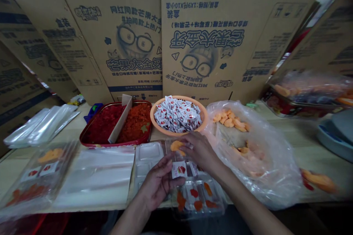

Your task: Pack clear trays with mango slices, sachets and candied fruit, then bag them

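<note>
My right hand point(197, 150) pinches an orange candy piece point(176, 146) over the top row of a clear plastic tray point(220, 205). At the tray's left side, my left hand point(158, 181) has its thumb and fingers apart, beside a white sachet point(179, 169) with a red print. A second sachet point(197, 169) lies partly under my right forearm. Small red and orange pieces point(194, 193) sit in the lower compartments. Another clear tray point(149, 151) lies to the left, partly hidden by my left hand.
Behind stand an orange bowl of sachets point(176, 115) and a red tin point(82, 143) with a cardboard divider. A plastic bag point(275, 169) with candy lies right. Left are plastic sheets point(96, 176), a filled tray point(41, 172) and clear bags point(41, 125). Cardboard boxes point(201, 18) form a wall.
</note>
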`<state>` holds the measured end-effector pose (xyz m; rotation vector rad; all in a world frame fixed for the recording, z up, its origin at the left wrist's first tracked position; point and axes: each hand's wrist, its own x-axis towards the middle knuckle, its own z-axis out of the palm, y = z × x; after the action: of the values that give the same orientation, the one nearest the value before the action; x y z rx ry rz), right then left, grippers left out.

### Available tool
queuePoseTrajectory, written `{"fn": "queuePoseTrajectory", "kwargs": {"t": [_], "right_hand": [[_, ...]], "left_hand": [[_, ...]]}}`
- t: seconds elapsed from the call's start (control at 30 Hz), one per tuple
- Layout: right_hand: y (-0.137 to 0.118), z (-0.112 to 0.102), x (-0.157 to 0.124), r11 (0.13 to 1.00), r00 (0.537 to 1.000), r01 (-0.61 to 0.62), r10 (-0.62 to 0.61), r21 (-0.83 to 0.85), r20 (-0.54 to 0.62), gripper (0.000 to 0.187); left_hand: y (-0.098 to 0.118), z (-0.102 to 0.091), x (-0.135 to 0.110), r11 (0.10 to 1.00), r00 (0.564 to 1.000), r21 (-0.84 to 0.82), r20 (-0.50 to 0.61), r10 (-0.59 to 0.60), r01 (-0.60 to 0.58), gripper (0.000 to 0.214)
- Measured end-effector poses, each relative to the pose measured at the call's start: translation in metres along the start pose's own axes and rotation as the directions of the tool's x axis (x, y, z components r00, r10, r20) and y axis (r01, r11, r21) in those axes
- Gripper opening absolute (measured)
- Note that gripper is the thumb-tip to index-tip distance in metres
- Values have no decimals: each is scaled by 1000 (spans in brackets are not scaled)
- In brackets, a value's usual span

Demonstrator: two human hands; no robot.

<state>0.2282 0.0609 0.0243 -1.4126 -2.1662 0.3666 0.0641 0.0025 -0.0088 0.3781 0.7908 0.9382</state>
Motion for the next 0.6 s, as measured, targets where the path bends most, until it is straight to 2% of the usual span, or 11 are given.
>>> {"fn": "queuePoseTrajectory", "kwargs": {"t": [0.07, 0.17, 0.27, 0.33, 0.43, 0.5, 0.6], "right_hand": [[-2, 1, 3, 991, 998, 31, -25, -129, 52, 18], [-11, 4, 4, 971, 996, -39, 57, -237, 71, 12], [-18, 5, 3, 965, 992, -107, 120, -241, 43, 14], [-13, -1, 2, 972, 990, -131, 138, -193, 19, 15], [19, -20, 0, 945, 960, -279, 268, -169, -83, 19], [55, -36, -4, 872, 898, -438, 412, -218, -154, 22], [111, -56, -14, 773, 817, -574, 560, -271, -135, 11]], "left_hand": [[-2, 0, 0, 1000, 1000, 7, 8, -1, 1, 43], [-5, 0, 1, 1000, 1000, 20, 1, -3, 3, 42], [-7, 1, 3, 1000, 999, 18, -41, -5, 6, 42], [-8, 0, 4, 1000, 998, 19, -66, -14, 15, 42], [-8, -3, 3, 999, 996, 30, -85, -24, 27, 44], [-7, -5, 2, 999, 995, 33, -99, -27, 30, 45], [-6, -6, -1, 999, 993, 33, -116, -31, 35, 45]]}}
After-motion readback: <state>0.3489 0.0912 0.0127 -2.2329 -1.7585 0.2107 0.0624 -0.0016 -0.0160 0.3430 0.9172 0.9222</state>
